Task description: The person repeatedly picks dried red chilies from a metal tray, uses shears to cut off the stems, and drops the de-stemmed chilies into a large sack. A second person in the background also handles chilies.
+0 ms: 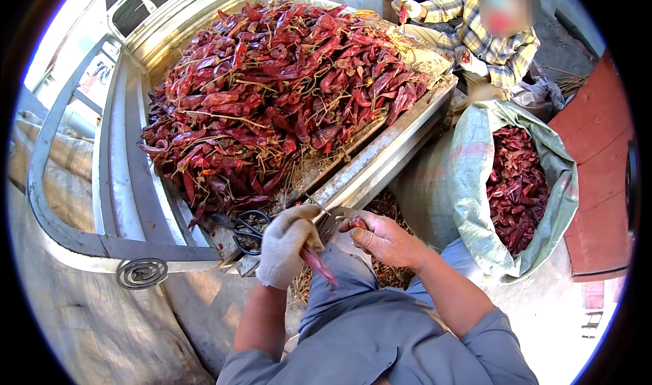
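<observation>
My left hand [289, 245], in a white knit glove, is closed around a dried red chili pepper [318, 267] that hangs down past the fingers. Bare, my right hand [384, 236] pinches a small piece of red chili [358, 223] between thumb and fingers. The two hands are apart, above my knees. Just left of the glove, black-handled scissors [249, 231] lie at the corner of the truck bed [367, 173]. A large heap of dried red chilies [275, 89] with pale stems fills much of that bed.
An open green woven sack [466, 181] of red chilies [517, 191] stands to my right. Beyond it sits another person [501, 53] in a checked shirt and white gloves, holding chilies. Orange-handled scissors [367, 14] lie on the bed's far edge. A grey metal rail [38, 181] curves at left.
</observation>
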Demonstrator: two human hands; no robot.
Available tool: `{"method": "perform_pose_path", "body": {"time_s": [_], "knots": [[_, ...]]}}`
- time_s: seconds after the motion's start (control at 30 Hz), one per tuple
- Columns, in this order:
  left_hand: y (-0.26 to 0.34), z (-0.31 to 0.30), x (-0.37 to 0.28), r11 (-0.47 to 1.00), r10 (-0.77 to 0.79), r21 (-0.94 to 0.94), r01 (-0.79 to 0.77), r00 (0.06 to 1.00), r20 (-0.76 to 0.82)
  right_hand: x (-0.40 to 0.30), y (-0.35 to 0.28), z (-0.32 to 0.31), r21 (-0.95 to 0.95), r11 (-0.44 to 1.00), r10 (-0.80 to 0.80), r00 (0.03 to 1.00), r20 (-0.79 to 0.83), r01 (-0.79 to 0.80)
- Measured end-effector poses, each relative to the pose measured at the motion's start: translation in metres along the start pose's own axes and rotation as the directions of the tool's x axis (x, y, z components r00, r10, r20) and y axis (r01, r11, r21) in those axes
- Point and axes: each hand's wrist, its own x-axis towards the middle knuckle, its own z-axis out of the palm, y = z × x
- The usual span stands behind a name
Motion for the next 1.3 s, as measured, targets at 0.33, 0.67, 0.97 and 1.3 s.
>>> {"method": "perform_pose_path", "body": {"time_s": [0.33, 0.67, 0.97, 1.3], "knots": [[0.004, 0.018, 0.003, 0.708, 0.296, 0.523, -0.475, 0.872, 0.391, -0.001, 0.001, -0.006, -0.103, 0.993, -0.038, 0.983, 0.179, 0.057], [-0.017, 0.025, -0.008, 0.951, -0.197, -0.185, 0.248, 0.947, 0.253, -0.001, -0.004, -0.014, 0.161, 0.987, -0.043, 0.952, 0.302, -0.007], [-0.035, 0.034, 0.000, 0.944, -0.195, -0.230, 0.236, 0.963, 0.186, -0.013, 0.012, -0.021, 0.297, 0.943, 0.059, 0.955, 0.290, -0.148], [-0.043, 0.039, -0.003, 0.900, 0.177, 0.407, -0.159, 0.984, -0.007, -0.013, 0.034, 0.004, 0.396, 0.894, 0.182, 0.977, 0.107, -0.210]]}}
